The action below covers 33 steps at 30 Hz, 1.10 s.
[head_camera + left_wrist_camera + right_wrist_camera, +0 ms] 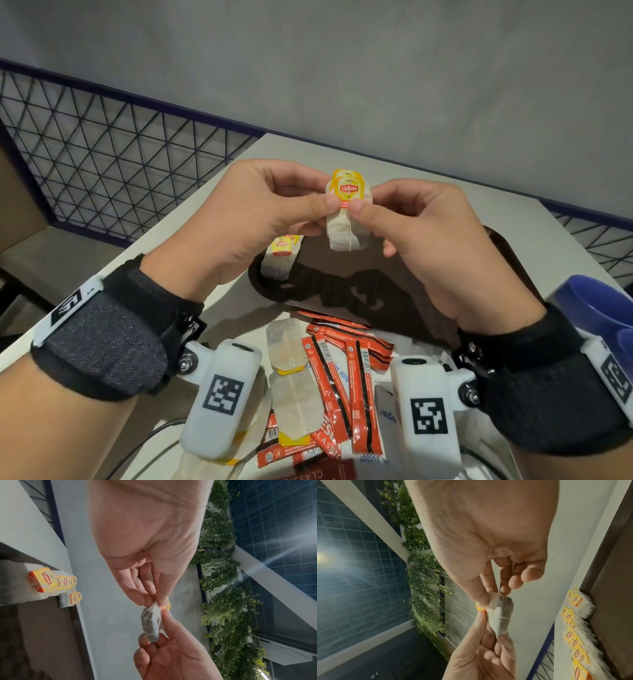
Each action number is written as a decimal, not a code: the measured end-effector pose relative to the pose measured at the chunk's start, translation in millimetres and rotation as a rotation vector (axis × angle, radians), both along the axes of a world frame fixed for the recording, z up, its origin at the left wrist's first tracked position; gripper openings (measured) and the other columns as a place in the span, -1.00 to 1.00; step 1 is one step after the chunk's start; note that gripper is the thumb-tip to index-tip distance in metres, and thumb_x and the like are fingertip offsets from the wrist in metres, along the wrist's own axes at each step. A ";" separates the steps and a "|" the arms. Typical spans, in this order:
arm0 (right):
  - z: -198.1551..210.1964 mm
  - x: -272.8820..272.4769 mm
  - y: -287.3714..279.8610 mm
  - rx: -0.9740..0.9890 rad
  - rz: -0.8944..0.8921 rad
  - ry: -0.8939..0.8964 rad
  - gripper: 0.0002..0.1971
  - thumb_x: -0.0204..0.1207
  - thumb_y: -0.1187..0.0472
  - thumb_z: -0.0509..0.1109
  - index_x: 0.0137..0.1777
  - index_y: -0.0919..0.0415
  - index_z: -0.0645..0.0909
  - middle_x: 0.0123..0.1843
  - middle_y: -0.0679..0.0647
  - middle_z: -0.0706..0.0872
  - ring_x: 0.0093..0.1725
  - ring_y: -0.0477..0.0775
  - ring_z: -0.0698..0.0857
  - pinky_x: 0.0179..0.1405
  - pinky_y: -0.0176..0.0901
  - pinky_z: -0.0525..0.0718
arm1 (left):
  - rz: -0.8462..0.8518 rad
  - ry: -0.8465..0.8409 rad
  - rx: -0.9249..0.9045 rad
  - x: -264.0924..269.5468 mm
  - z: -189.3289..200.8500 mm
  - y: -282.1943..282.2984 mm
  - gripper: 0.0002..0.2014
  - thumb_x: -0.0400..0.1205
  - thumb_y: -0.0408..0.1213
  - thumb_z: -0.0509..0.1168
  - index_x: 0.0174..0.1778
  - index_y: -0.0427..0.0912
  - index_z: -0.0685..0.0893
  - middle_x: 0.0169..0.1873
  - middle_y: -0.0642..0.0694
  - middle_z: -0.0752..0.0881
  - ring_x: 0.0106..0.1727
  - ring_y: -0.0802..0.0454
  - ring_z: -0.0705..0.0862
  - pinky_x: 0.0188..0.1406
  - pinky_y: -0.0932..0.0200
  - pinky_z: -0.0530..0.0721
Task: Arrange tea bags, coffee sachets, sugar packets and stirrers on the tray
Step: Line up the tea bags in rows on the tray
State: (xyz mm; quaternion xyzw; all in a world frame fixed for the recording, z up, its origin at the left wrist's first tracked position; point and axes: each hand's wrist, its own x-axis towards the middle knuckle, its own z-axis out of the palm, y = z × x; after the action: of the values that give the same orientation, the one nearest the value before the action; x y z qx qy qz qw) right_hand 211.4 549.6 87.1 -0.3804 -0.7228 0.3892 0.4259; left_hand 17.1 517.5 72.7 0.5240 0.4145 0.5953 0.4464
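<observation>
Both hands hold one Lipton tea bag (347, 219) (150, 624) (501, 615) up in the air above the dark brown tray (387, 284). My left hand (322, 198) (152, 599) pinches its left side by the yellow tag. From the other side my right hand (363, 204) (494, 595) pinches it with thumb and forefinger. More tea bags (281, 253) (51, 582) (578, 635) lie at the tray's far left corner. Red coffee sachets (346, 359) and white sugar packets (387, 414) lie in a loose pile near me. I see no stirrers.
Several more tea bags (291, 380) lie in the near pile on the white table (191, 240). A blue object (596, 308) sits at the right edge. A dark wire fence (120, 154) runs behind the table on the left.
</observation>
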 end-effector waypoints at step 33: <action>-41.7 -65.3 145.6 -0.573 -0.175 -0.374 -0.82 0.62 0.42 0.46 -0.15 0.25 0.54 -0.34 0.19 0.64 -0.39 0.04 0.65 -0.36 -0.15 0.63 | 0.312 -0.252 -0.040 -44.9 14.7 9.4 -0.92 0.63 -0.40 0.47 -0.01 -0.16 0.81 -0.23 -0.05 0.82 -0.28 0.05 0.73 -0.31 0.22 0.70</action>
State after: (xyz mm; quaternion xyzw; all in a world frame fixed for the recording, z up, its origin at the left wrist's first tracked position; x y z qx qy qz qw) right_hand 146.1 695.1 45.4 -0.6095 -0.6145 0.4619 0.1937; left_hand -27.7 527.0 87.3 0.3659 0.4429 0.7098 0.4075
